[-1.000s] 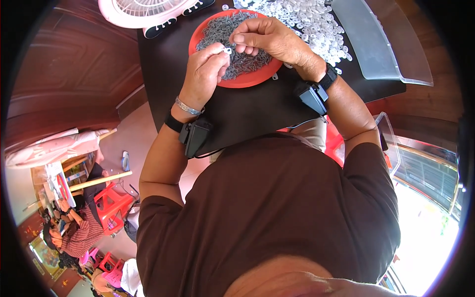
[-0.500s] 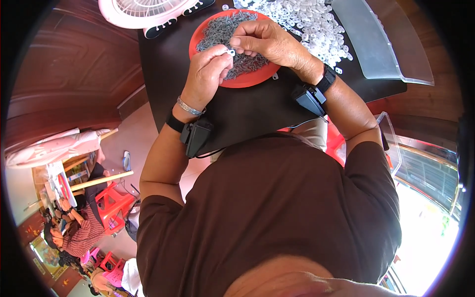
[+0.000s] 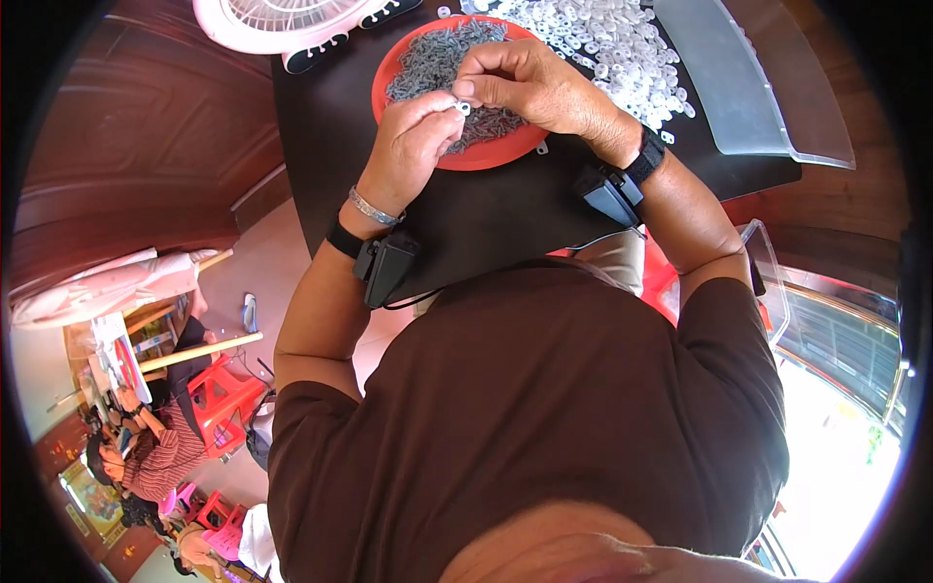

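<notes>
Above a red round tray (image 3: 486, 158) heaped with small grey screw-like pieces (image 3: 428, 63), my two hands meet. My left hand (image 3: 406, 146) is closed, pinching a small white plastic piece with a hole (image 3: 464, 109) between thumb and forefinger. Thumb and forefinger of my right hand (image 3: 544, 92) are pressed together right beside that piece; whatever they hold is too small or hidden to make out. Just beyond my right hand lies a pile of similar white plastic pieces (image 3: 627, 63) on the dark table (image 3: 466, 228).
A pink fan (image 3: 282, 24) stands at the far left of the table. At the right is a translucent plastic bin (image 3: 719, 87). One loose white piece (image 3: 667, 138) lies near my right wrist. Further left, people sit near red stools (image 3: 219, 403).
My left fingertips and the white piece have shifted slightly right, closer under my right fingertips. My right hand stays nearly in place, still pinched.
</notes>
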### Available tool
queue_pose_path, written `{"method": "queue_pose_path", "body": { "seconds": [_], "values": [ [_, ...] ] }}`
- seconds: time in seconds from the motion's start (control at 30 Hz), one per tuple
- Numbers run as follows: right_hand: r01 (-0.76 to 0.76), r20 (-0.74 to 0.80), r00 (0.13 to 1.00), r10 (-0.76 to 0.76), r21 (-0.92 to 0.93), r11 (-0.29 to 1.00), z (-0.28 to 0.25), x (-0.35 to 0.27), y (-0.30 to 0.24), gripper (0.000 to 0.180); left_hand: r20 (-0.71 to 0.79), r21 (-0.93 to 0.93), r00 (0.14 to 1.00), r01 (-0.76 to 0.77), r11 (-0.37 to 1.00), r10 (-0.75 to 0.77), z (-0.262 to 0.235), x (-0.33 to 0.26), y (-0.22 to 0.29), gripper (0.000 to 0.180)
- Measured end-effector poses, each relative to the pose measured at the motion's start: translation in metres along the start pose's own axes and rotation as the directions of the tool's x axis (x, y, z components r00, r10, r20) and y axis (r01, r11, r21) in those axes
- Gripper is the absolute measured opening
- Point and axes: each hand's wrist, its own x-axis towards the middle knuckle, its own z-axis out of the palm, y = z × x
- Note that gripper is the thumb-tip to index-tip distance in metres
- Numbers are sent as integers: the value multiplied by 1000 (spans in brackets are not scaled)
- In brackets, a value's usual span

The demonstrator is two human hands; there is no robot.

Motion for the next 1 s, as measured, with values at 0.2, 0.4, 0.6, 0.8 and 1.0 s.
{"method": "queue_pose_path", "body": {
  "seconds": [0.2,0.4,0.6,0.8,1.0],
  "values": [
    [8,17,1000,-6,-117,993,-1,-1,-6,18,25,35,1000,3,999,-4,0,-1,3,21],
    [26,38,999,-19,-205,978,-3,-1,-6,18,26,52,1000,-7,999,5,1,-2,1,21],
    [82,69,996,-62,-346,935,-5,-2,-11,20,32,56,999,5,998,-7,5,-1,2,21],
    [71,57,997,-53,-400,914,-1,-4,-12,21,20,74,999,-48,996,46,6,-2,2,23],
    [-24,-112,994,20,-35,999,-20,-2,-6,25,-27,64,997,-76,995,78,4,0,3,24]
  ]
}}
